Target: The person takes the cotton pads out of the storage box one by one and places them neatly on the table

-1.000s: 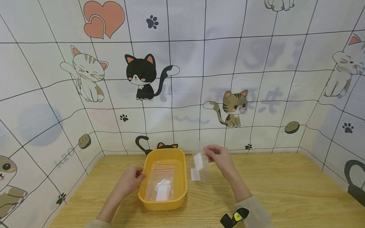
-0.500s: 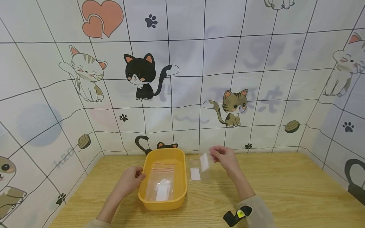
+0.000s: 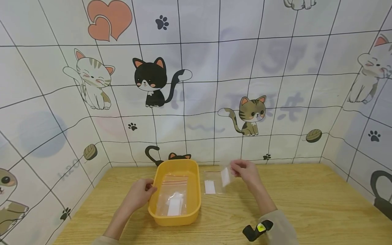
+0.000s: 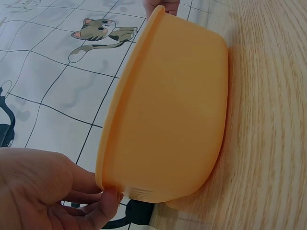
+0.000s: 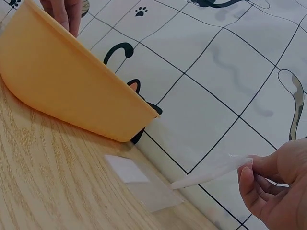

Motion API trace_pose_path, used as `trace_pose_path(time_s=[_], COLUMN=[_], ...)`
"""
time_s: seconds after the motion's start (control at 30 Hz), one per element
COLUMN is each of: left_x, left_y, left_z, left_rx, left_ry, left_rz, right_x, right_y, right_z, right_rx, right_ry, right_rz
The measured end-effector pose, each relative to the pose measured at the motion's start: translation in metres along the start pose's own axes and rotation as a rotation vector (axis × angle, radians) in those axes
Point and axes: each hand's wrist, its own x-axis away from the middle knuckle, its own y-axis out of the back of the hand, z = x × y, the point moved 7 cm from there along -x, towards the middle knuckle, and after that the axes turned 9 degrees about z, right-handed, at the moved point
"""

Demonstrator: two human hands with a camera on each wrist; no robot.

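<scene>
A yellow plastic basin stands on the wooden table. My left hand grips its left rim, with the thumb on the outer wall in the left wrist view. Inside the basin lie clear zip bags with white slips in them; how many overlap is unclear. To the right of the basin, another clear bag with a white slip lies flat on the table. My right hand pinches a clear bag by its edge, tilted above the right side of the flat one.
The wooden tabletop reaches back to a white cloth wall printed with cats and grid lines. Similar cloth closes both sides. A black strap with a yellow mark sits at the right sleeve.
My right hand has moved right and slightly down with the pinched bag, uncovering more of the bag on the table. The left hand and basin have stayed in place.
</scene>
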Motion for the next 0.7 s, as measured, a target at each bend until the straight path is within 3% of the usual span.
trace_pose_path(time_s=[0.27,0.7], left_x=[0.001,0.0], left_y=[0.001,0.0], left_z=[0.0,-0.001], left_rx=[-0.002,-0.008], left_ry=[0.003,0.003], left_rz=[0.0,0.003], right_x=[0.001,0.001], right_y=[0.006,0.014], right_z=[-0.007,-0.017], right_rx=[-0.004,0.088], right_ry=[0.006,-0.019], right_rz=[-0.005,-0.009])
